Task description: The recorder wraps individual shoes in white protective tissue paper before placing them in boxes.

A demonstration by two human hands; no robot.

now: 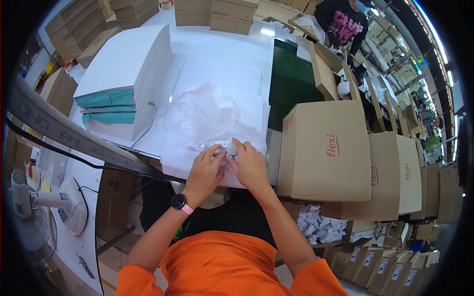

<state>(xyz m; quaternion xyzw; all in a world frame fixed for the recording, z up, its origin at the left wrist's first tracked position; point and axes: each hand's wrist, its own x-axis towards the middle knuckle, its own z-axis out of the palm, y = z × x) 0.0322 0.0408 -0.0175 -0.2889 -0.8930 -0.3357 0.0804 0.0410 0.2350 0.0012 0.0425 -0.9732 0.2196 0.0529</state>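
Note:
A crumpled sheet of white tissue paper (207, 111) lies spread on a stack of flat white sheets (254, 79) at the table's near edge. Both of my hands grip its near edge, where the paper is bunched up. My left hand (205, 170), below a dark watch on a pink strap, has its fingers curled on the bunched part. Close beside it, my right hand (248, 163) pinches the same paper from the right. The fingertips of both hands nearly meet.
A tall stack of white paper (123, 64) with teal wrapping stands at the left. Open brown cartons (326, 148) line the right, beside a green belt (294, 74). A grey pipe (74, 133) crosses the left. Crumpled paper (321, 224) fills a space below. Another person stands far right.

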